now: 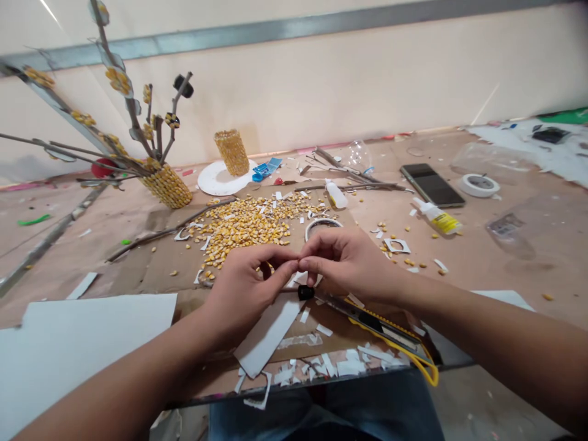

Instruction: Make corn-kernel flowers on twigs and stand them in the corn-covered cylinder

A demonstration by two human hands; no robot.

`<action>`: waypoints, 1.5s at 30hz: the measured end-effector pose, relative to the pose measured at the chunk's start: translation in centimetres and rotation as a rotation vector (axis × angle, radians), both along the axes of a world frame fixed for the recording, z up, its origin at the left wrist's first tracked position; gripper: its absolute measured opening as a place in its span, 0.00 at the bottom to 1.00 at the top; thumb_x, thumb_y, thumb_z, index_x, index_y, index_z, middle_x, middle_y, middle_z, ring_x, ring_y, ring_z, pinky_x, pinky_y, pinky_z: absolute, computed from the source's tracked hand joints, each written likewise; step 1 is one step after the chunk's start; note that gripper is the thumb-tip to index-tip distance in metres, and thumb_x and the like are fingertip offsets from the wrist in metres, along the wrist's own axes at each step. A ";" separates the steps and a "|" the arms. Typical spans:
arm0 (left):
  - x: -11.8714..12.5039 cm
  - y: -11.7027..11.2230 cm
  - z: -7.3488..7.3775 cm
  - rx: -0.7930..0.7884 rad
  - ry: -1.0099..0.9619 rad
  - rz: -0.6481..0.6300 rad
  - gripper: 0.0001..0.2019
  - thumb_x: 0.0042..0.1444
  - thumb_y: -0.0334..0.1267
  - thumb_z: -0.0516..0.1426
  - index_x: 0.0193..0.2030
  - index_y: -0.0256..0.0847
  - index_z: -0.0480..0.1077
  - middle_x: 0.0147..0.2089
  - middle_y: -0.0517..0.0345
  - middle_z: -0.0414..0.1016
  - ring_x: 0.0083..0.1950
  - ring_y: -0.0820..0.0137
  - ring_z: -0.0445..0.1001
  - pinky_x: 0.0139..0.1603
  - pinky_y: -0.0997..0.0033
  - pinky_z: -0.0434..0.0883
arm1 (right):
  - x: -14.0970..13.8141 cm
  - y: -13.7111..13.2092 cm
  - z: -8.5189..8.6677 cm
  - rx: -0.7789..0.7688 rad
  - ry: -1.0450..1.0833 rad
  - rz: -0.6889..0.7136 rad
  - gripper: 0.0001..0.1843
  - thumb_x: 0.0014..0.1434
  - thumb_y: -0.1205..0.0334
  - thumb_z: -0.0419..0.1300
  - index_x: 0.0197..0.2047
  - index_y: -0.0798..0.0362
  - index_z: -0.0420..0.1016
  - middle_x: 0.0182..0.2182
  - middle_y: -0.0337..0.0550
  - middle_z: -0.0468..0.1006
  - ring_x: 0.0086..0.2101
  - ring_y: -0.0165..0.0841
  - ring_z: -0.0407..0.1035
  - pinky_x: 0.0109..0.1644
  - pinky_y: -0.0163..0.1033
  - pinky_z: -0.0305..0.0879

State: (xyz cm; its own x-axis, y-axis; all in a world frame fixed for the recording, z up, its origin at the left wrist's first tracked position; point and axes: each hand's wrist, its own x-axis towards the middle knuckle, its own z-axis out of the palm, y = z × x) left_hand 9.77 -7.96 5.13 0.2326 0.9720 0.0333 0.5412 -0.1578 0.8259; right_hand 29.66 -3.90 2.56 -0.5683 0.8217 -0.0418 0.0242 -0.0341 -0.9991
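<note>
My left hand and my right hand meet fingertip to fingertip over the front of the table. Both are closed in a pinch, and whatever lies between the fingers is hidden or too small to make out. Just under the fingertips is a small black cap-like piece. A box cutter with a yellow edge lies below my right wrist. Beneath my left hand rests a white paper strip. Loose corn kernels are heaped beyond my hands, beside a roll of tape.
Kernel-covered pots stand at the back left, one holding branches. Glue bottles, a phone and another tape roll lie to the right. Paper scraps litter the front edge; white sheets lie at left.
</note>
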 end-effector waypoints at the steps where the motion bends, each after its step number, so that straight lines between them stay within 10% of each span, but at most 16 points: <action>1: 0.0 0.0 0.0 -0.023 -0.021 0.010 0.08 0.66 0.41 0.62 0.40 0.42 0.83 0.35 0.58 0.85 0.34 0.70 0.77 0.36 0.72 0.69 | 0.2 0.2 0.3 0.010 -0.006 -0.011 0.16 0.59 0.48 0.69 0.36 0.52 0.73 0.26 0.39 0.79 0.28 0.32 0.76 0.33 0.37 0.72; 8: -0.1 0.7 0.3 -0.203 -0.336 0.076 0.08 0.62 0.41 0.63 0.37 0.39 0.75 0.30 0.60 0.77 0.30 0.73 0.71 0.32 0.74 0.67 | 3.7 1.1 3.5 0.376 -0.800 0.416 0.19 0.53 0.44 0.74 0.30 0.50 0.76 0.23 0.38 0.77 0.23 0.31 0.68 0.24 0.35 0.53; 12: -0.4 1.1 0.1 -0.228 -0.430 0.039 0.08 0.60 0.41 0.64 0.35 0.39 0.73 0.27 0.62 0.75 0.29 0.74 0.69 0.32 0.74 0.67 | 3.7 -0.2 3.4 0.528 -1.054 0.413 0.10 0.53 0.53 0.70 0.28 0.48 0.78 0.22 0.39 0.78 0.23 0.34 0.68 0.25 0.36 0.49; 20: -0.4 1.4 -0.9 -0.284 -0.590 0.082 0.08 0.57 0.39 0.64 0.32 0.38 0.73 0.26 0.63 0.73 0.27 0.76 0.67 0.31 0.76 0.64 | 4.7 1.6 4.5 0.428 -1.019 0.479 0.10 0.55 0.57 0.64 0.28 0.50 0.67 0.22 0.36 0.71 0.23 0.30 0.62 0.25 0.36 0.50; 27: 0.2 1.1 -0.8 -0.365 -0.690 0.096 0.10 0.54 0.40 0.66 0.31 0.38 0.72 0.25 0.63 0.72 0.26 0.76 0.66 0.30 0.76 0.64 | 4.7 1.7 4.0 0.256 -0.315 0.253 0.13 0.72 0.48 0.54 0.42 0.48 0.59 0.28 0.35 0.73 0.27 0.32 0.72 0.30 0.35 0.63; 32: 0.6 0.9 -0.7 -0.397 -0.758 0.113 0.13 0.51 0.42 0.69 0.32 0.37 0.73 0.25 0.62 0.73 0.26 0.76 0.67 0.30 0.77 0.65 | 2.6 0.4 1.3 0.775 -0.318 -0.122 0.14 0.74 0.46 0.52 0.45 0.48 0.59 0.28 0.34 0.70 0.24 0.30 0.65 0.30 0.36 0.56; 35: 0.8 0.7 -0.6 -0.402 -0.797 0.115 0.14 0.50 0.43 0.70 0.32 0.37 0.73 0.25 0.62 0.73 0.26 0.76 0.68 0.31 0.76 0.66 | 1.9 0.0 -0.1 1.002 -0.442 -0.118 0.21 0.77 0.42 0.46 0.54 0.52 0.64 0.32 0.41 0.78 0.27 0.33 0.68 0.32 0.37 0.55; 45: 1.0 0.3 -0.9 -0.423 -0.846 0.094 0.16 0.50 0.45 0.73 0.33 0.37 0.75 0.28 0.60 0.75 0.30 0.74 0.71 0.37 0.74 0.70 | 1.2 -0.8 -0.3 1.083 -0.560 -0.049 0.20 0.78 0.51 0.46 0.56 0.54 0.71 0.39 0.47 0.84 0.33 0.38 0.75 0.34 0.40 0.53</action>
